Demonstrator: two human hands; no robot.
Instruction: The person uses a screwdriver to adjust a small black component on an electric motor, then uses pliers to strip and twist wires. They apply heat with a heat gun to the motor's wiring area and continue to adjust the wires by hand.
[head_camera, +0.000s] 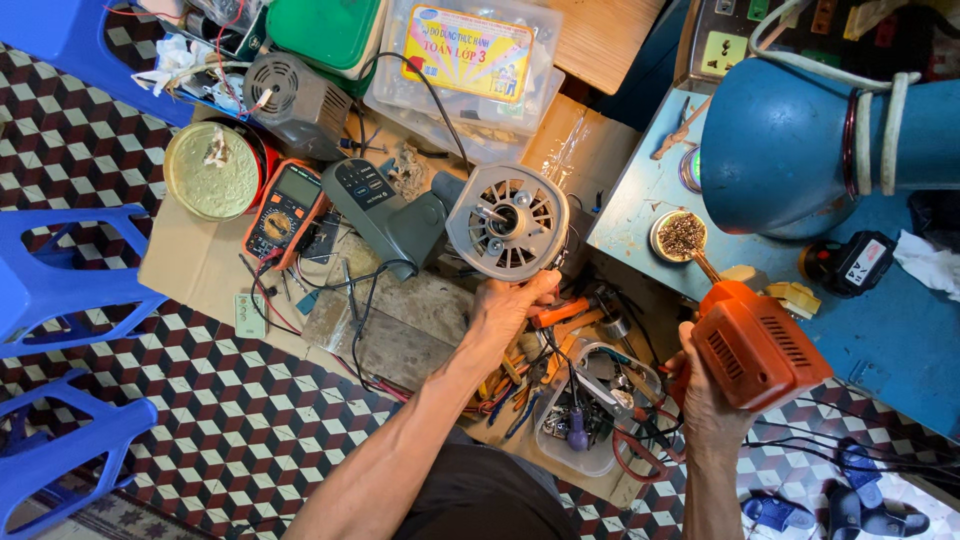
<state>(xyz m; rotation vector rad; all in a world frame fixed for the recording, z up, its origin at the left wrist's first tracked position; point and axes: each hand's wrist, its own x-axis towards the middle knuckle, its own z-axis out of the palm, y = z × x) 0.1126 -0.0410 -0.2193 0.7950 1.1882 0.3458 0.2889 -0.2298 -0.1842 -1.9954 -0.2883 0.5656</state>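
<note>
My left hand grips the lower edge of a grey fan motor housing, tilted so its round vented face points up at me. Its grey control neck with buttons stretches to the left. My right hand is closed around the handle of an orange soldering gun, whose tip points up toward a small tin of brass wool. The gun sits to the right of the motor, apart from it.
An orange multimeter and a round tin lid lie on cardboard at left. A clear tray of tools sits below my hands. A blue lamp shade hangs over the blue bench. Blue plastic stools stand far left.
</note>
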